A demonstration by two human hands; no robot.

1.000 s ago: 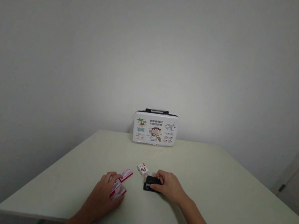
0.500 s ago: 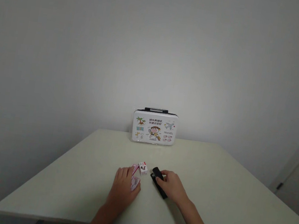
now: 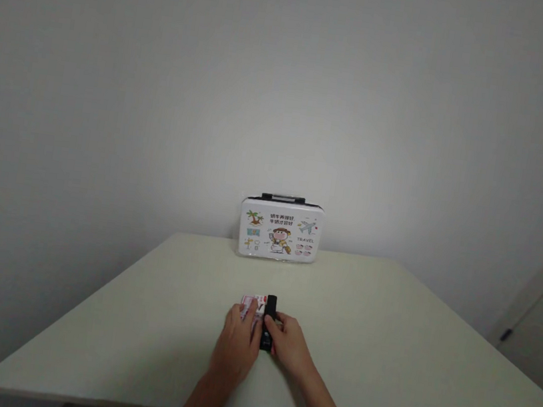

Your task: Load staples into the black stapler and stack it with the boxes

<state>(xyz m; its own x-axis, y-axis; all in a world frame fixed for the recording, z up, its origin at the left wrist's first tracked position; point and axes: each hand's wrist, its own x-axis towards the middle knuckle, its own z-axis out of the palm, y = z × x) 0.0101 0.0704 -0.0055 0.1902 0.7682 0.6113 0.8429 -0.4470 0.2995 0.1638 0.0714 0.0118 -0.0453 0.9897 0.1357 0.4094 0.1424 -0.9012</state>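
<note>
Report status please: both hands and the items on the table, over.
Left hand on red-white boxes. Right hand grips black stapler. Printed case far back, apart.

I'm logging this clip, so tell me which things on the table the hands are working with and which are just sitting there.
In hand:
- left hand on the small red and white boxes
- right hand gripping the black stapler, pushed up beside the boxes

Just sitting there:
- cartoon-printed carry case, upright at the far edge of the table

Plain room, likely home or office, bare white wall [image 3: 167, 81], pale table [image 3: 382, 354], cartoon travel case [image 3: 279, 229]
</note>
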